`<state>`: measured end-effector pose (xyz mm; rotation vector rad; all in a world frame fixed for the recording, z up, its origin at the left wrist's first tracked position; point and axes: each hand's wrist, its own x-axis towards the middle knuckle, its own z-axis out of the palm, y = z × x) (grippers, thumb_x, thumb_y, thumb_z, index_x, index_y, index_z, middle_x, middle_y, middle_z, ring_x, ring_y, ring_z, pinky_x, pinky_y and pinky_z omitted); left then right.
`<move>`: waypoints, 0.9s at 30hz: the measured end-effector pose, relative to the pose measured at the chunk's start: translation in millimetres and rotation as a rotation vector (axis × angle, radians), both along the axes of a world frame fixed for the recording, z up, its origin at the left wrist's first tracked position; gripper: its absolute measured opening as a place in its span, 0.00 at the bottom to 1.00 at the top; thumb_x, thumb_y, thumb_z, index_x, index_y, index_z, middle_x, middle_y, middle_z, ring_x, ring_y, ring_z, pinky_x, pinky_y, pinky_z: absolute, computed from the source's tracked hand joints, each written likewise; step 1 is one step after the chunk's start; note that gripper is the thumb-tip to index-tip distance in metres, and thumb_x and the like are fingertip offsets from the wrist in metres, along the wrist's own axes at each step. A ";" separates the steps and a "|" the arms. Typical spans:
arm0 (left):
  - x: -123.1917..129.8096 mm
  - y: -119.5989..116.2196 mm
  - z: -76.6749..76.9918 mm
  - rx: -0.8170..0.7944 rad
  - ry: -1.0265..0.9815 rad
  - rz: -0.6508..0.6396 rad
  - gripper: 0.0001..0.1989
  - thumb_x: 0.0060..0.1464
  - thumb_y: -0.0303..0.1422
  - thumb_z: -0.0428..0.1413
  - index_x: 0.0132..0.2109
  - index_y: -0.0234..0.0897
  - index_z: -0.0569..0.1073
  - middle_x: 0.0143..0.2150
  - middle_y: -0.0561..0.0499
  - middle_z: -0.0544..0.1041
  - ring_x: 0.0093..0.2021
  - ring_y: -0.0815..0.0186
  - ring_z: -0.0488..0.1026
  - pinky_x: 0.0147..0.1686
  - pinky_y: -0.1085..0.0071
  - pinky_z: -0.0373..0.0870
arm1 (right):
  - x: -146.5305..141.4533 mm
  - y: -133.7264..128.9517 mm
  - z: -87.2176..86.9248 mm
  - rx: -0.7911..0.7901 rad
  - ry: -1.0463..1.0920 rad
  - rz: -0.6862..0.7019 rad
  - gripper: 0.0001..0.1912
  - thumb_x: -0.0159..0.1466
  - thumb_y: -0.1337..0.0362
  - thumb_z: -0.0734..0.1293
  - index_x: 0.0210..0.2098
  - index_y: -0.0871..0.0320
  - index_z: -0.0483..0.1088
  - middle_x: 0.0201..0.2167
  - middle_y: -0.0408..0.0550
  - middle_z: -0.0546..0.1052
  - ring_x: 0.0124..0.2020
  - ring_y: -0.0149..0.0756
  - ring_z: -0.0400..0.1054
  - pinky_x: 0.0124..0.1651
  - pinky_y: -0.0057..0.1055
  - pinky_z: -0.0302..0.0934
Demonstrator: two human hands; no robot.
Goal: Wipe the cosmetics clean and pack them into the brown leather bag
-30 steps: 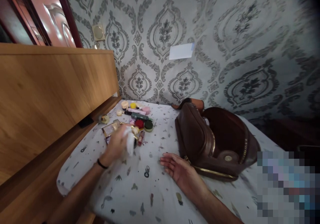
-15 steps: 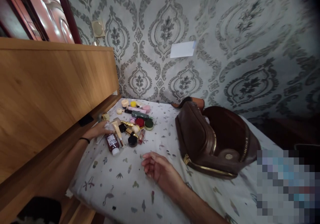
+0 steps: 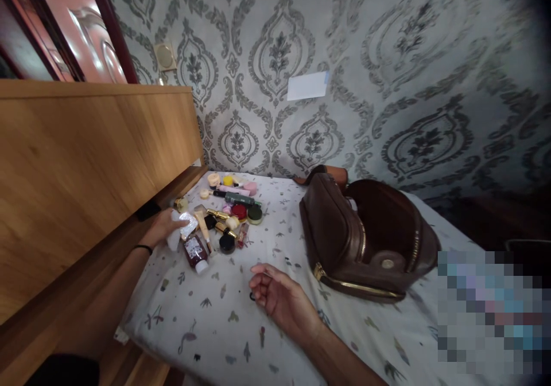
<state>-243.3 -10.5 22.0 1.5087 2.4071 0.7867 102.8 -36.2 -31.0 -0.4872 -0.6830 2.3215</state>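
Observation:
My left hand point(image 3: 161, 228), with a dark band at its wrist, reaches to the left edge of the cosmetics. Its fingers are closed on a shiny silvery-white packet point(image 3: 187, 223); part of it is hidden by the hand. Right below lies a dark red-brown bottle point(image 3: 196, 252) with a white cap, beside a beige tube point(image 3: 202, 228). My right hand point(image 3: 284, 300) rests palm sideways over the patterned sheet, fingers loosely curled and holding nothing. Beyond it, a brown leather bag point(image 3: 340, 237) stands with its zipped top gaping.
Several jars and tubes lie grouped on the sheet point(image 3: 232, 340), among them a green tube point(image 3: 239, 199), a red jar point(image 3: 239, 211) and a black jar point(image 3: 227, 244). A wooden panel point(image 3: 99, 151) borders the left side. Behind is a patterned wall point(image 3: 279, 116).
My left hand has drawn slightly back to the left, and more of the silvery packet shows in its fingers. My right hand has barely moved. The view has shifted slightly.

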 end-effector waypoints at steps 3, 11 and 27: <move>1.1 -7.6 13.0 0.088 0.007 0.083 0.20 0.45 0.48 0.56 0.36 0.34 0.69 0.31 0.51 0.73 0.33 0.61 0.71 0.30 0.69 0.66 | -0.2 0.3 -1.9 0.015 0.018 0.005 0.14 0.54 0.57 0.74 0.35 0.61 0.77 0.27 0.47 0.78 0.26 0.28 0.68 0.30 0.25 0.56; 113.1 -36.3 28.4 0.563 0.269 -0.195 0.14 0.57 0.40 0.55 0.48 0.38 0.68 0.44 0.48 0.75 0.44 0.59 0.72 0.46 0.65 0.69 | -0.9 -0.6 5.1 -0.079 0.116 0.073 0.27 0.58 0.47 0.71 0.49 0.58 0.71 0.45 0.55 0.79 0.47 0.44 0.73 0.49 0.39 0.63; 222.5 -58.8 -23.1 0.534 0.378 -1.022 0.16 0.64 0.38 0.51 0.54 0.35 0.68 0.49 0.40 0.75 0.52 0.54 0.71 0.51 0.57 0.70 | -0.9 12.3 -15.2 -0.142 0.089 -0.132 0.23 0.63 0.44 0.62 0.46 0.55 0.72 0.38 0.48 0.80 0.47 0.44 0.72 0.50 0.43 0.65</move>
